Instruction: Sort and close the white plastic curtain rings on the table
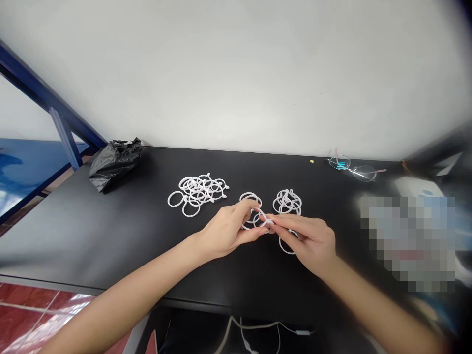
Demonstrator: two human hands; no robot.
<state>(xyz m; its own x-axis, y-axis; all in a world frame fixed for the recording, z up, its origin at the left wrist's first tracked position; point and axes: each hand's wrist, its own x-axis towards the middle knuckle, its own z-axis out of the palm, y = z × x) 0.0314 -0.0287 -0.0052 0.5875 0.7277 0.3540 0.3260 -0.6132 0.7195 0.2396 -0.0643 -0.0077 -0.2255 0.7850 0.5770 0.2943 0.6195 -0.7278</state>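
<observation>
White rings (195, 187) lie overlapping in a heap on the counter (129, 221), left of and apart from both hands, perhaps to leave working room. More rings (250, 193) sit partly behind the left hand (230, 228), which pinches a white loop (268, 222) between thumb and fingers, likely because it is thin. The right hand (313, 241) pinches there too, apparently steadying it. Just beyond lies a smaller heap (286, 201).

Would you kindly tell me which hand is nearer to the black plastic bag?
Left. The left hand is to the right of the black plastic bag, closer to the camera; the right hand lies even farther right.
</observation>
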